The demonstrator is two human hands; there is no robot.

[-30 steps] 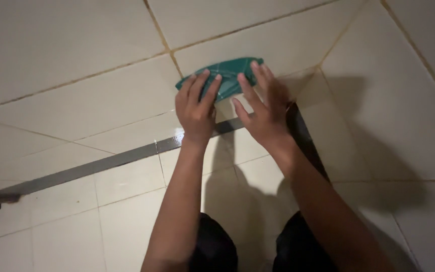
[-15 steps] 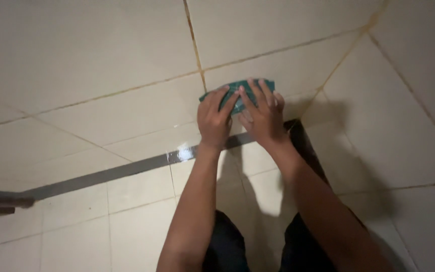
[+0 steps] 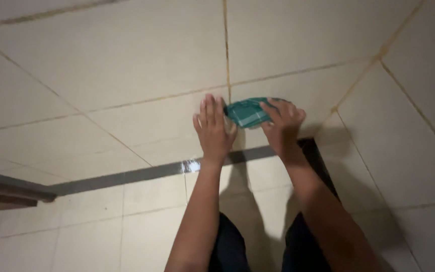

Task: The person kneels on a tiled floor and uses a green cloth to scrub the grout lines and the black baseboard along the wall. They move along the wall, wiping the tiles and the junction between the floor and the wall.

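Note:
A folded teal cloth [image 3: 246, 113] lies pressed against the cream tiled wall [image 3: 142, 65], just right of a vertical grout line. My right hand [image 3: 280, 123] grips the cloth's right side with curled fingers. My left hand [image 3: 213, 129] rests flat on the tile beside the cloth's left edge, fingers pointing up and touching it. Both forearms reach up from the bottom of the view.
A dark metal strip [image 3: 127, 176] runs along the foot of the wall above the tiled floor [image 3: 101, 226]. A wall corner [image 3: 373, 65] stands to the right. A dark ledge [image 3: 1, 194] juts in at the left. My dark-clothed knees [image 3: 258, 247] are below.
The cloth has bunched smaller and my right hand now closes around it. My left hand has slid off the cloth onto the tile beside it. The view has shifted so the hands sit further right.

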